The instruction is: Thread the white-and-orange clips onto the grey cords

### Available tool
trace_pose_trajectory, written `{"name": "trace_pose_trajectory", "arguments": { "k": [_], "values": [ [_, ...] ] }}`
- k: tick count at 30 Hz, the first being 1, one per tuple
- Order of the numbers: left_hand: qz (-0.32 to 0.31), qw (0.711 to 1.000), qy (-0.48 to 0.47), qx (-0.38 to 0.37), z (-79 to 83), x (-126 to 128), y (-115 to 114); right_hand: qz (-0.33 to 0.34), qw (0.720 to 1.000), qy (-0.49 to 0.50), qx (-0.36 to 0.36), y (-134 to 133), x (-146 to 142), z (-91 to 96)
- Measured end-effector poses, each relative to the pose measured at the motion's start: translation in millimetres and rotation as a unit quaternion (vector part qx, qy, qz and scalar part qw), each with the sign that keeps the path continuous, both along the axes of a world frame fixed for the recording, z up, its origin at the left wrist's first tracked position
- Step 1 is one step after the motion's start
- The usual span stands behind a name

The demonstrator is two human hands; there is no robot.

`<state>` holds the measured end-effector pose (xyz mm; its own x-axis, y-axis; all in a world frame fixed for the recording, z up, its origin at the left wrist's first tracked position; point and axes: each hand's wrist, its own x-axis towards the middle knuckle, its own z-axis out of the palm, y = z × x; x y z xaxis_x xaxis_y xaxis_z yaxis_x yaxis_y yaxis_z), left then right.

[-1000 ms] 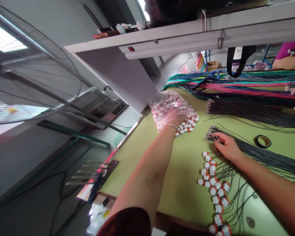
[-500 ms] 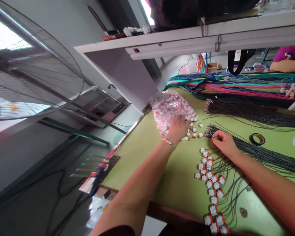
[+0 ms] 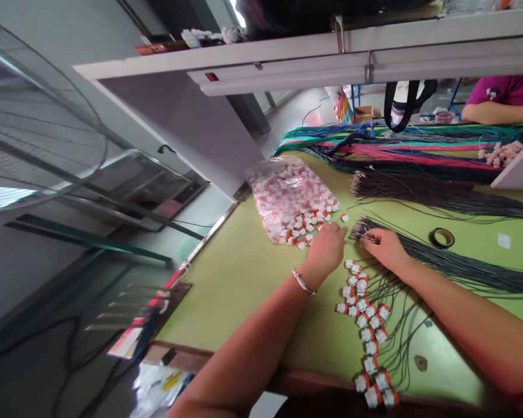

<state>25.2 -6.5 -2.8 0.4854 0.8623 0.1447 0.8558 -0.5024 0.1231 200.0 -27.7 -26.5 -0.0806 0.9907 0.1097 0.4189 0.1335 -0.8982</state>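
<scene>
My left hand (image 3: 328,249), with a bracelet at its wrist, is closed just in front of loose white-and-orange connectors (image 3: 307,223). Whatever its fingertips may hold is hidden. The clear plastic bag (image 3: 283,186) behind it is full of similar connectors, some spilling from its mouth. At the tip end of a bundle of dark grey wires (image 3: 436,255), my right hand (image 3: 386,248) pinches a wire end between thumb and fingers. Below it lies a column of connectors fitted with wires (image 3: 368,313), reaching to the table's near edge.
A second dark wire bundle (image 3: 418,194) and coloured wires (image 3: 375,148) lie farther back. A tape roll (image 3: 441,237) sits at right. Above runs a shelf with a lamp (image 3: 287,75). A fan (image 3: 39,116) stands left; another person's arm (image 3: 497,110) shows far right.
My left hand has drawn back from the bag toward my right hand, and connectors at the bag's mouth now show. My right hand keeps its pinch by the wire ends. The view has shifted.
</scene>
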Motion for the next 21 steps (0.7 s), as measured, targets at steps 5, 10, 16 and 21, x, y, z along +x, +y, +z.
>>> {"name": "trace_pose_trajectory", "arguments": {
  "k": [5,10,16,21],
  "values": [
    [0.002,0.995,-0.101,-0.008,1.4,-11.0,-3.5,-0.001,0.998,0.054,-0.043,-0.7,-1.9,4.5],
    [0.098,0.873,-0.452,-0.153,14.4,-15.0,-8.9,-0.004,0.992,0.115,-0.055,-5.0,-3.9,12.7],
    [0.1,0.653,-0.641,-0.391,19.8,-10.6,-19.8,0.002,0.992,0.114,-0.053,-10.8,-4.7,18.1],
    [0.128,0.546,-0.679,-0.475,11.9,-3.7,-21.8,0.003,0.994,0.099,-0.035,-12.7,-4.0,21.1]
  ]
}}
